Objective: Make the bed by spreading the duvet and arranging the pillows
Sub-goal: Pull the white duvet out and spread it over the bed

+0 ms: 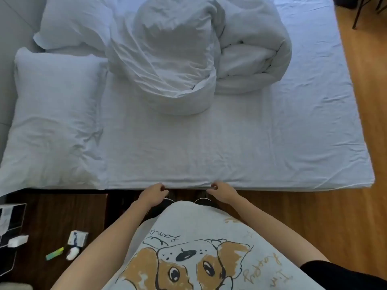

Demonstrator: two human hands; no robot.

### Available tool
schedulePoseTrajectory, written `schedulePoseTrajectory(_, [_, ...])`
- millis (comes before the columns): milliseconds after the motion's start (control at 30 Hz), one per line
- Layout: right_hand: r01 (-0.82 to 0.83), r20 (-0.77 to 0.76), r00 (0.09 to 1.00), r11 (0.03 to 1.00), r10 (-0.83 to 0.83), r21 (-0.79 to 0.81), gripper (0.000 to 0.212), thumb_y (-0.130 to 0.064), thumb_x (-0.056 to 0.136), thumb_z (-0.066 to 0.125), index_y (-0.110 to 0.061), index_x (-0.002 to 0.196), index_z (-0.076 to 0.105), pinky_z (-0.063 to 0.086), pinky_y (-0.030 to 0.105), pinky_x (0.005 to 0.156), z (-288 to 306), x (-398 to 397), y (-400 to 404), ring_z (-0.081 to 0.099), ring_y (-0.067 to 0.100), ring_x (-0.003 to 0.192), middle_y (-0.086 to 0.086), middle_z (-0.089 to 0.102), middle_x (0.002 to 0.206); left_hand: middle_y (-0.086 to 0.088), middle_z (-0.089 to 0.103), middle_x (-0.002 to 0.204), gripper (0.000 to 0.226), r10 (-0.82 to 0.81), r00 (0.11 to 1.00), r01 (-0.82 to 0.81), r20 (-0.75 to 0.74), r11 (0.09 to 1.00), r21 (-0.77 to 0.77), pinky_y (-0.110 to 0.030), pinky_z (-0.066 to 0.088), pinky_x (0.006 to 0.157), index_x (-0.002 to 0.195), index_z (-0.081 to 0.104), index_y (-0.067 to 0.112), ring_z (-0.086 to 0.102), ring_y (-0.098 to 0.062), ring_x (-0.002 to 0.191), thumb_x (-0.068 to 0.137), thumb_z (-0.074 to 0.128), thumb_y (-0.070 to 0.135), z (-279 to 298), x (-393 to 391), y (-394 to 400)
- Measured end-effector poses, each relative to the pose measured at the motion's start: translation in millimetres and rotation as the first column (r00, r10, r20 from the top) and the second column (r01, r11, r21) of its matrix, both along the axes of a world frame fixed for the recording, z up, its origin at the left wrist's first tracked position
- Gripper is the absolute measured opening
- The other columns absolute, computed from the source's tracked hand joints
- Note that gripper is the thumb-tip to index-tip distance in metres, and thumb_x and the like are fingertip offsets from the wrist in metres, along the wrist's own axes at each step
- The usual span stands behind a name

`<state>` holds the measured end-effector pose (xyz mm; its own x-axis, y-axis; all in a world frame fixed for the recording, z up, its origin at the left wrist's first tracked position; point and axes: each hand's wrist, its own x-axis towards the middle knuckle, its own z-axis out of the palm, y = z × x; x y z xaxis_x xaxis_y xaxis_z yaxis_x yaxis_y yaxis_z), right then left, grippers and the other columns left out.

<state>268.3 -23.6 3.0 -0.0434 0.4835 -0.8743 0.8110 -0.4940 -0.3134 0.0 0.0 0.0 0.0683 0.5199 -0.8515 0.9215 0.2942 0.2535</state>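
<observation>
A white duvet (188,143) lies partly flat across the middle of the bed, and the rest of it is bunched in a crumpled heap (188,55) toward the far side. My left hand (154,193) and my right hand (222,192) are at the bed's near edge, a short way apart, with fingers curled on the duvet's near hem. One white pillow (52,122) rests at the left end of the bed. A second pillow (73,24) sits behind it, its right side partly under the heap.
The bed's white sheet (314,101) shows bare to the right of the duvet. A dark bedside table (52,214) at lower left holds several small items and a box. Wooden floor (356,206) runs along the right, with chair legs (358,15) at top right.
</observation>
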Motion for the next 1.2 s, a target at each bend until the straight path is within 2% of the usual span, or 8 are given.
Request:
schedulePoseTrajectory(300, [0.057, 0.068, 0.996, 0.996, -0.052, -0.068, 0.051, -0.044, 0.094, 0.049, -0.017, 0.138, 0.045, 0.041, 0.035, 0.100, 6.9, -89.1, 90.4, 0.054, 0.023, 0.118, 0.006, 0.055, 0.134, -0.007, 0.055, 0.133, 0.040, -0.032, 0.999, 0.032, -0.015, 0.998, -0.051, -0.030, 0.039, 0.094, 0.130, 0.052, 0.014, 0.052, -0.023, 0.119, 0.095, 0.047, 0.032, -6.1, -93.7, 96.7])
schedulePoseTrajectory(600, [-0.013, 0.052, 0.999, 1.000, 0.015, -0.025, 0.052, -0.044, 0.097, 0.048, -0.017, 0.140, 0.043, 0.041, 0.036, 0.100, -0.3, -193.9, 205.5, 0.050, 0.024, 0.124, 0.007, 0.050, 0.141, -0.008, 0.053, 0.136, 0.043, -0.035, 0.998, 0.034, -0.043, 0.999, -0.024, -0.030, 0.039, 0.093, 0.135, 0.049, 0.014, 0.051, -0.024, 0.121, 0.096, 0.044, 0.034, -16.4, -195.2, 194.3])
schedulePoseTrajectory(700, [-0.096, 0.088, 0.992, 0.995, 0.093, 0.038, 0.054, -0.044, 0.096, 0.049, -0.016, 0.141, 0.042, 0.040, 0.037, 0.101, -4.2, -215.6, 249.4, 0.048, 0.026, 0.127, 0.007, 0.048, 0.143, -0.009, 0.053, 0.136, 0.043, -0.059, 0.997, 0.060, -0.048, 0.998, 0.033, -0.031, 0.041, 0.093, 0.135, 0.048, 0.014, 0.052, -0.025, 0.120, 0.097, 0.044, 0.034, -26.9, -208.8, 231.9])
schedulePoseTrajectory(800, [-0.198, 0.197, 0.968, 0.953, 0.154, 0.228, 0.061, -0.040, 0.094, 0.055, -0.012, 0.145, 0.037, 0.036, 0.039, 0.103, -10.5, -229.0, 294.9, 0.044, 0.030, 0.129, 0.011, 0.045, 0.144, -0.011, 0.056, 0.132, 0.043, -0.100, 0.994, 0.105, -0.045, 0.988, 0.113, -0.035, 0.045, 0.092, 0.135, 0.048, 0.014, 0.054, -0.028, 0.117, 0.097, 0.046, 0.035, -39.4, -209.9, 269.2])
schedulePoseTrajectory(900, [-0.309, 0.348, 0.929, 0.784, 0.128, 0.539, 0.074, -0.037, 0.083, 0.070, -0.009, 0.143, 0.038, 0.035, 0.042, 0.104, -21.5, -241.3, 345.7, 0.043, 0.036, 0.126, 0.016, 0.045, 0.138, -0.013, 0.055, 0.131, 0.045, -0.128, 0.991, 0.136, -0.050, 0.966, 0.221, -0.039, 0.045, 0.090, 0.136, 0.047, 0.014, 0.052, -0.031, 0.118, 0.096, 0.047, 0.034, -52.0, -202.6, 307.2])
schedulePoseTrajectory(967, [-0.372, 0.433, 0.897, 0.679, 0.088, 0.633, 0.087, -0.042, 0.076, 0.076, -0.010, 0.145, 0.035, 0.032, 0.046, 0.108, -31.5, -247.4, 383.3, 0.038, 0.040, 0.130, 0.020, 0.040, 0.142, -0.013, 0.051, 0.134, 0.047, -0.152, 0.987, 0.159, -0.049, 0.941, 0.299, -0.040, 0.044, 0.093, 0.138, 0.044, 0.013, 0.047, -0.031, 0.122, 0.095, 0.048, 0.032, -60.5, -196.6, 331.8])
schedulePoseTrajectory(1100, [-0.437, 0.502, 0.854, 0.715, 0.138, 0.546, 0.107, -0.053, 0.077, 0.071, -0.011, 0.153, 0.009, 0.019, 0.052, 0.114, -54.4, -262.4, 448.6, 0.020, 0.041, 0.141, 0.023, 0.019, 0.154, -0.013, 0.043, 0.140, 0.056, -0.173, 0.983, 0.178, -0.055, 0.862, 0.475, -0.042, 0.039, 0.097, 0.143, 0.036, 0.012, 0.040, -0.032, 0.126, 0.092, 0.053, 0.026, -75.6, -184.9, 375.5])
schedulePoseTrajectory(1200, [-0.424, 0.512, 0.847, 0.760, 0.140, 0.493, 0.107, -0.044, 0.079, 0.070, -0.004, 0.152, 0.003, 0.032, 0.044, 0.108, -79.3, -272.1, 468.3, 0.037, 0.040, 0.128, 0.025, 0.032, 0.145, -0.016, 0.035, 0.145, 0.064, -0.187, 0.981, 0.187, -0.056, 0.821, 0.539, -0.042, 0.037, 0.100, 0.146, 0.029, 0.012, 0.036, -0.033, 0.129, 0.090, 0.056, 0.024, -84.6, -176.0, 397.6])
